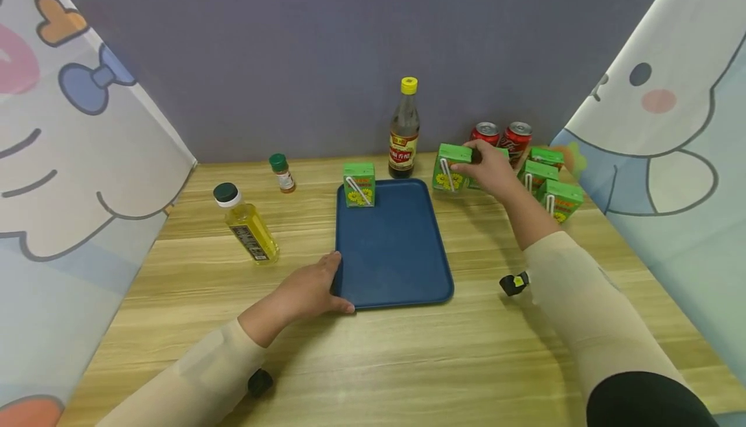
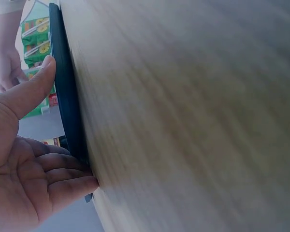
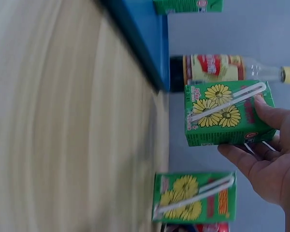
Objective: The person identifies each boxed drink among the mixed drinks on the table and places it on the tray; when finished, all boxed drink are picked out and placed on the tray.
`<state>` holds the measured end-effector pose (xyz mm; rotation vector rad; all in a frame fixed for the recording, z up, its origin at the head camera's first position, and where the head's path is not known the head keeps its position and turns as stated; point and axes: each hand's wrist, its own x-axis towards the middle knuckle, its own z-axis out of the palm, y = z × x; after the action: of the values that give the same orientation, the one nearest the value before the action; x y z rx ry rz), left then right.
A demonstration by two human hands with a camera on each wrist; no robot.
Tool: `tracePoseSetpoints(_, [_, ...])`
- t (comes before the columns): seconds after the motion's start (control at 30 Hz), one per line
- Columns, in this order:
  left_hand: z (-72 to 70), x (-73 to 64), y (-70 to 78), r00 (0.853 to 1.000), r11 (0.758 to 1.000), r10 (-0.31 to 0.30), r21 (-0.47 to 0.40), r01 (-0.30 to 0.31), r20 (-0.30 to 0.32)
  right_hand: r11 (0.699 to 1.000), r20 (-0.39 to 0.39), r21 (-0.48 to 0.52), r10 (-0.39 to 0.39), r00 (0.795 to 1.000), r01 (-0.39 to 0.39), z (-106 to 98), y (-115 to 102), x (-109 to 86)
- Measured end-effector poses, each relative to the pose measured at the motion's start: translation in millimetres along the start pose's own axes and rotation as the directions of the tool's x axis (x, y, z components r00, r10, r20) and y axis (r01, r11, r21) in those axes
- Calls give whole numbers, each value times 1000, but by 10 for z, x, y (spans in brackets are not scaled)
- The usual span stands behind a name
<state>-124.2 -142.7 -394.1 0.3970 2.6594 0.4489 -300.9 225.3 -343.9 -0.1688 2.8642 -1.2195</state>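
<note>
My right hand (image 1: 489, 169) grips a green juice box (image 1: 447, 169) with a white straw on its front, holding it to the right of the tray's far corner. In the right wrist view the thumb and fingers pinch this drink carton (image 3: 227, 113) at its top end, above the table. My left hand (image 1: 311, 284) rests at the near left corner of a dark blue tray (image 1: 393, 245), its fingers fairly straight along the left side and the thumb at the front rim. Another juice box (image 1: 359, 185) stands upright in the tray's far left corner.
Behind the tray stands a dark sauce bottle (image 1: 405, 130) with a yellow cap. An oil bottle (image 1: 247, 226) and a small green-capped jar (image 1: 282, 173) are at left. Right of the tray are several juice boxes (image 1: 561, 199) and two red cans (image 1: 516, 138) near the back wall.
</note>
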Motion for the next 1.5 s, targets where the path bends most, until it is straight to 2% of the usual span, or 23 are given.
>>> tracePoseSetpoints(0.13, [-5,11,-2,1000,1000,3,9,-3,-1,997,43,72,-12,999,9,110,-163,64])
tracePoseSetpoints(0.33, [-4,23,-7,1000,1000,10,16,-10,-6,991,100,133,-28,995,15,350,-259,166])
tracePoseSetpoints(0.6, [-3,29,3,1000,1000,6,28,-6,1,987,154,147,-80,985,57,641,-251,206])
tracePoseSetpoints(0.87, [1,24,10,1000,1000,-7,17,7,7,977,168,191,-129,977,96,721,-212,214])
tracePoseSetpoints(1.03, [-7,15,9,1000,1000,-7,13,7,5,977,200,189,-139,970,101,660,-195,198])
tracePoseSetpoints(1.13, [-6,13,14,1000,1000,-5,12,5,7,976,179,192,-141,974,106,539,-189,169])
tracePoseSetpoints(1.37, [-8,7,21,1000,1000,-5,21,5,11,971,-2,201,-135,991,133,108,-146,103])
tracePoseSetpoints(1.5, [-9,3,16,1000,1000,-5,16,5,10,974,-112,200,-86,990,107,-62,-69,58])
